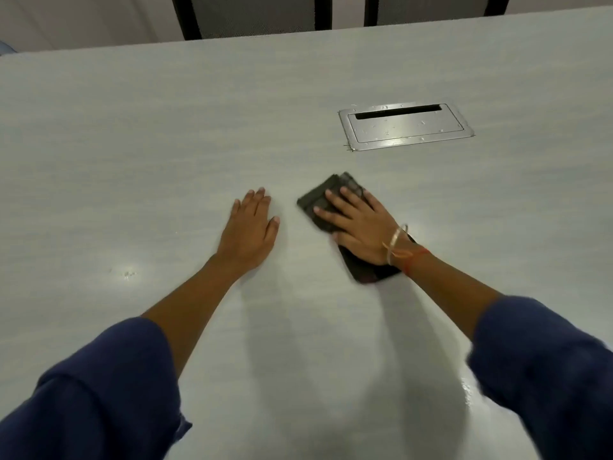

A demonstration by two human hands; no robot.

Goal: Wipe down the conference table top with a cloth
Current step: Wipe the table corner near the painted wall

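— How are the hands set?

— Both arms reach forward over the conference table top (166,127), blue sleeves (109,390) pushed back to the forearms. The left hand (249,227) lies flat on the bare surface, fingers straight and close together, thumb out to the side, holding nothing. The right hand (360,227) presses palm-down on the cloth (316,202), fingers spread and straight — a press, not a clutch. A bangle (396,239) and a red thread sit at that wrist.

— And the cloth?

— Dark, folded, flat on the table under the right hand, just beside the left hand and nearer than the metal cable hatch (406,126), which is speckled with droplets.

— Any writing or brand?

— None I can read. Two chair backs (255,14) stand at the far edge.
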